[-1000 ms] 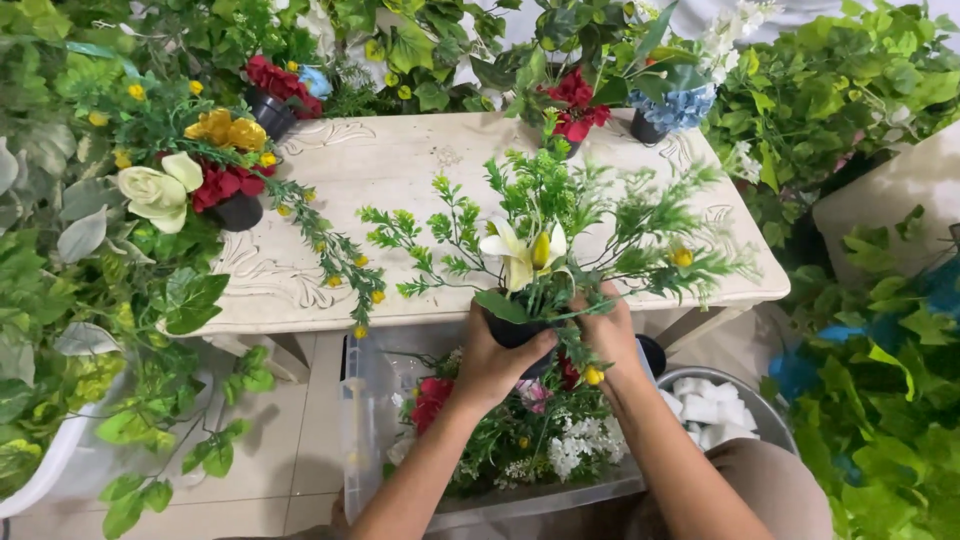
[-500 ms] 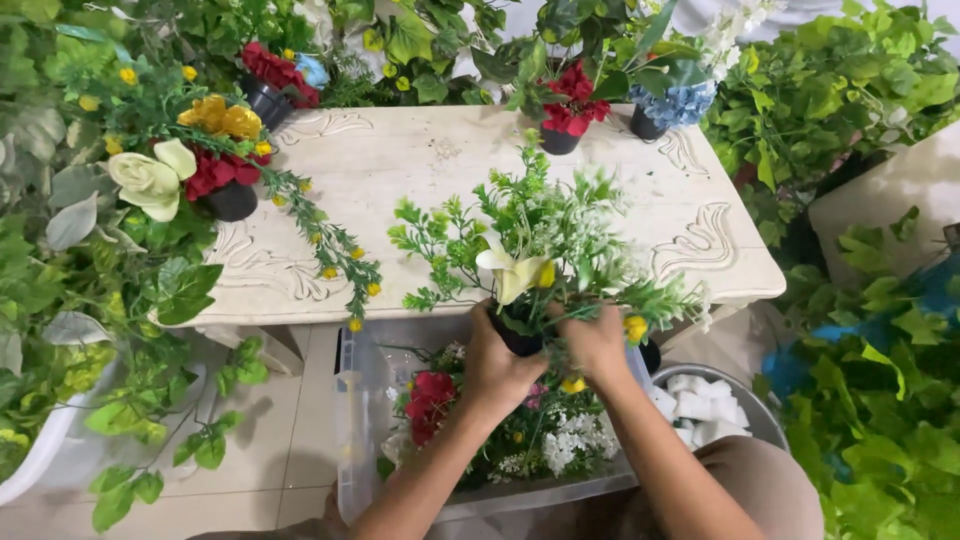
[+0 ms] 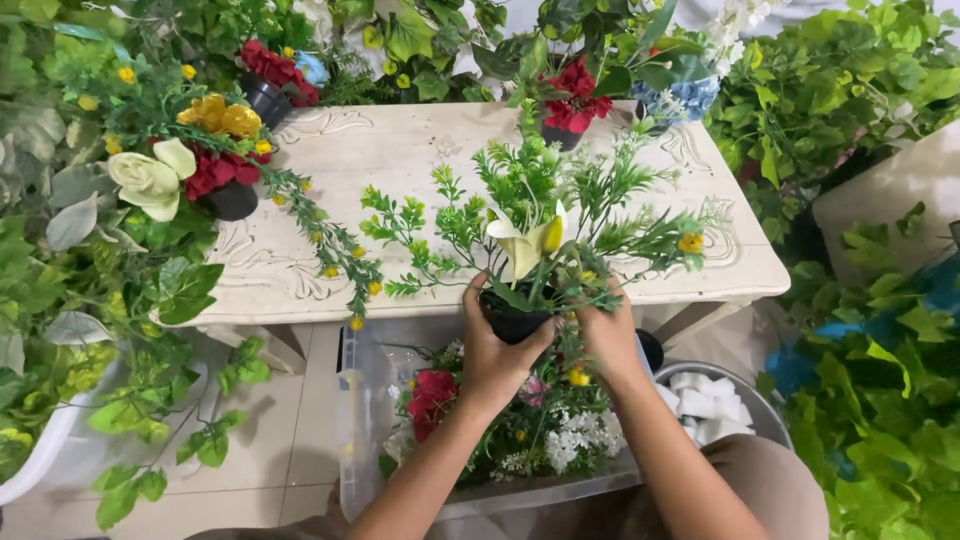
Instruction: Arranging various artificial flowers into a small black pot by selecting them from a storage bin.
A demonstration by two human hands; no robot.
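A small black pot (image 3: 512,322) filled with green sprigs, a cream calla lily (image 3: 525,243) and small yellow blooms is held in the air just in front of the white carved table (image 3: 400,170). My left hand (image 3: 492,352) grips the pot's left side and bottom. My right hand (image 3: 606,335) grips its right side among the stems. Below my hands a clear plastic bin (image 3: 365,420) holds loose red, white and pink flowers.
On the table stand a black pot with cream, red and yellow flowers (image 3: 225,185), a red-flower pot (image 3: 268,85) at the back left and another red-flower pot (image 3: 565,115) at the back. A metal bowl of white foam pieces (image 3: 715,400) sits at the lower right. Leafy plants surround everything.
The pot arrangement has shifted a little between my hands and sits slightly higher over the table edge. Both hands keep their hold.
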